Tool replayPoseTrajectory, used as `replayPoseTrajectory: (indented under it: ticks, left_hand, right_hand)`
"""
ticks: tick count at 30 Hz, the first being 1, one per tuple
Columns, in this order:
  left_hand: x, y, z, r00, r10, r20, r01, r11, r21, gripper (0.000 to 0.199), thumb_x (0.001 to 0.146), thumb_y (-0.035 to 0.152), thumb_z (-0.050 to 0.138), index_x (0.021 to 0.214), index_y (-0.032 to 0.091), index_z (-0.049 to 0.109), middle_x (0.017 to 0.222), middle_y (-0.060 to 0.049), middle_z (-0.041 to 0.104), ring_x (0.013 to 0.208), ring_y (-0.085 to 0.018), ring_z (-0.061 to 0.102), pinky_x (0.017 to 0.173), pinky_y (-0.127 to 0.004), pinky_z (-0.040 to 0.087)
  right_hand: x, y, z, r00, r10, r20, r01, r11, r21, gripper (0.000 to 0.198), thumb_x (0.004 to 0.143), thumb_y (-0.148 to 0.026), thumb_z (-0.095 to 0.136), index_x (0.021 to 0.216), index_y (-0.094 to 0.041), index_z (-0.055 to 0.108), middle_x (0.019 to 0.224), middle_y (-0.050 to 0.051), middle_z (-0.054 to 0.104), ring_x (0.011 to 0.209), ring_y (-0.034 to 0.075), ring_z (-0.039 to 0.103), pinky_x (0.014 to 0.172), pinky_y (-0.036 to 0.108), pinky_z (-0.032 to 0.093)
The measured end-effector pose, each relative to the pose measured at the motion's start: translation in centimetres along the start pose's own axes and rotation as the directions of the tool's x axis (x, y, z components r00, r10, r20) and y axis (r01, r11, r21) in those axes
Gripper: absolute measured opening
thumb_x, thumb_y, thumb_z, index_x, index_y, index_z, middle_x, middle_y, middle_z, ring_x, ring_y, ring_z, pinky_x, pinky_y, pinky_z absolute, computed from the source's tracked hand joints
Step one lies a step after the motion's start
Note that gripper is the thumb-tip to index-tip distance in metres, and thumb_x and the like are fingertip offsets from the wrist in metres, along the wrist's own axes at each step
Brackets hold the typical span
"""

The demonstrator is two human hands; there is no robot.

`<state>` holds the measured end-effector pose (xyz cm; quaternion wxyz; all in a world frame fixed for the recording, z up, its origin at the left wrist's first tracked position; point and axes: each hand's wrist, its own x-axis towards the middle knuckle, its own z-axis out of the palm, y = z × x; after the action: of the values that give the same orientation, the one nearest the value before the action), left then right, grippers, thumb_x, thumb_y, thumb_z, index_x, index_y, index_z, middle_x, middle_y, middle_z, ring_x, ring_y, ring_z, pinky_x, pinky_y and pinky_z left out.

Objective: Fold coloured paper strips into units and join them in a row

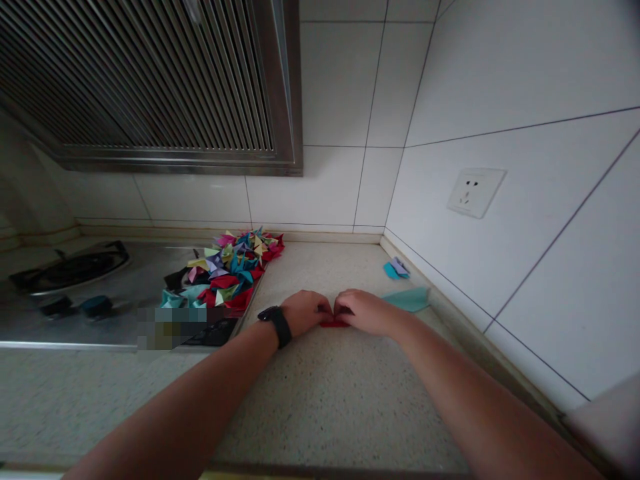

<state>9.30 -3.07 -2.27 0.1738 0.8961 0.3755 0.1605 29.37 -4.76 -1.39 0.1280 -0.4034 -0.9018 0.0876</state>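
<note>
A small piece of red paper (334, 325) lies on the speckled countertop (345, 393), mostly covered by my fingers. My left hand (304, 312), with a black watch on the wrist, has its fingers closed on the paper's left part. From the other side, my right hand (364, 312) pinches the paper's right part, and the fingertips of both hands nearly meet. Just behind my right hand lies a light teal sheet of paper (409, 300), partly hidden by it. Farther back by the wall sit small folded blue and lilac papers (397, 268).
Many colourful folded paper pieces (235, 263) are heaped on the right side of the gas stove (145, 267). A range hood (175, 87) hangs above the stove. The tiled wall with a socket (477, 192) bounds the counter on the right.
</note>
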Motion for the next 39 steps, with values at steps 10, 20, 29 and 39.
replayPoseTrajectory:
  ticks: [10,20,29,39]
  left_hand:
    - [-0.4,-0.4,-0.6,0.995,0.061,0.075,-0.069,0.992,0.106,0.019,0.084,0.03,0.056,0.092,0.019,0.068,0.089,-0.005,0.07,0.084,-0.019,0.062,0.073,-0.027,0.042]
    - [-0.6,-0.6,-1.5,0.99,0.025,0.139,-0.048,0.985,0.163,0.019,0.082,0.024,0.058,0.096,0.017,0.068,0.091,-0.006,0.07,0.082,-0.018,0.062,0.069,-0.025,0.041]
    - [-0.8,-0.5,-1.8,0.993,0.006,0.122,-0.024,0.988,0.151,0.018,0.08,0.024,0.058,0.093,0.019,0.068,0.086,-0.003,0.07,0.077,-0.015,0.061,0.066,-0.023,0.041]
    - [-1.0,-1.7,-1.3,0.981,-0.065,-0.18,0.01,0.957,-0.289,0.029,0.083,0.039,0.057,0.097,0.015,0.064,0.08,-0.004,0.066,0.069,-0.014,0.059,0.062,-0.024,0.044]
  right_hand:
    - [-0.4,0.5,-0.4,0.989,0.114,0.093,-0.126,0.984,0.13,0.019,0.077,-0.017,0.059,0.092,-0.02,0.07,0.088,0.005,0.071,0.078,0.017,0.063,0.069,0.025,0.043]
    - [-0.7,0.4,-1.1,0.974,0.16,0.162,-0.166,0.986,0.026,0.025,0.075,-0.012,0.055,0.092,-0.02,0.071,0.087,0.006,0.072,0.075,0.017,0.064,0.065,0.024,0.043]
    - [-0.8,0.1,-1.8,0.974,0.134,0.184,-0.14,0.99,0.02,0.023,0.076,-0.011,0.055,0.092,-0.02,0.069,0.09,0.005,0.071,0.08,0.017,0.063,0.07,0.024,0.043]
    - [-1.2,0.5,-1.1,0.977,0.209,-0.052,-0.183,0.934,0.306,0.017,0.079,-0.014,0.055,0.09,-0.018,0.067,0.082,0.003,0.069,0.073,0.015,0.061,0.067,0.025,0.044]
